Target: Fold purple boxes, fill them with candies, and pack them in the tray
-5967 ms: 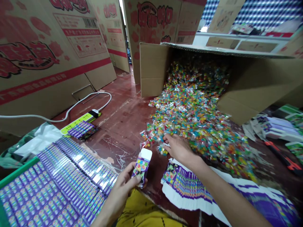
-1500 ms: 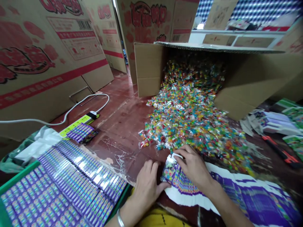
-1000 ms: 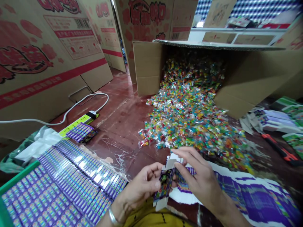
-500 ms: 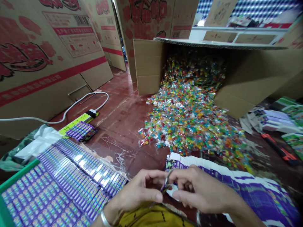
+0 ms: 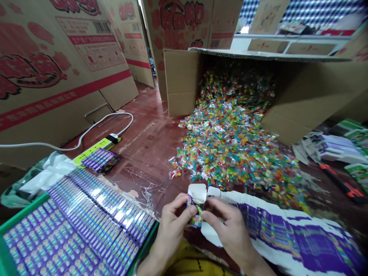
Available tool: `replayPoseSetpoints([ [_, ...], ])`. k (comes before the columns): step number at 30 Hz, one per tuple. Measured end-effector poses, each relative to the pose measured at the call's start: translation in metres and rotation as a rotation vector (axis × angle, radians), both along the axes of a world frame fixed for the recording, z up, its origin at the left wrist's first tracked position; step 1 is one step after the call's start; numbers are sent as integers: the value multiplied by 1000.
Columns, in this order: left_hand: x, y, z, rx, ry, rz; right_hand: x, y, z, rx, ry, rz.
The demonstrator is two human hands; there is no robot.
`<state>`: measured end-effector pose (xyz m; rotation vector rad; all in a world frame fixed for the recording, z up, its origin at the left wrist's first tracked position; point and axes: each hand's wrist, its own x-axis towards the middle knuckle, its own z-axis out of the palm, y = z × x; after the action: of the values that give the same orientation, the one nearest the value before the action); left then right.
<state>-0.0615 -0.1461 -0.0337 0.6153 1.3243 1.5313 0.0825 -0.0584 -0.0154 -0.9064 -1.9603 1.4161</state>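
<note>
From my remote seat I am holding the small carton (image 5: 197, 202) in the near middle: the left hand (image 5: 173, 224) is gripping its left side, the right hand (image 5: 233, 228) its right, thumbs nearly meeting in front. Its white flap (image 5: 196, 188) is standing up. I should be pressing lightly at the edges, keeping the thin walls square. The fingers behind are hidden, so their hold is perhaps firmer than it looks. Flat cartons (image 5: 277, 228) are lying just to the right.
</note>
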Motion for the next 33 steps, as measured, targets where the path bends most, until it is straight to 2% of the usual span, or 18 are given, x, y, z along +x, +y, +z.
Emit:
replayPoseSetpoints([
  [3,8,3,-11,-36,-29,160,-9,-5,-8,124,-26,-110],
  [6,12,4,-17,23,38,344,-14,-6,-15,89,10,-123],
  [8,12,2,-18,60,131,394,-15,-5,-21,74,65,-141],
  [10,10,-1,-19,62,246,324,-14,-4,-25,124,97,-151],
  [14,0,-6,-21,58,396,94,-11,-1,-28,292,81,-128],
  [16,-5,-7,-18,44,368,24,-11,0,-26,349,73,-117],
  [22,-8,-9,3,99,106,-168,-12,6,-17,434,121,-53],
  [27,-6,-11,3,74,66,-127,-10,10,-12,378,95,3],
  [33,-4,-10,-4,84,-18,4,-14,8,-17,155,212,-13],
])
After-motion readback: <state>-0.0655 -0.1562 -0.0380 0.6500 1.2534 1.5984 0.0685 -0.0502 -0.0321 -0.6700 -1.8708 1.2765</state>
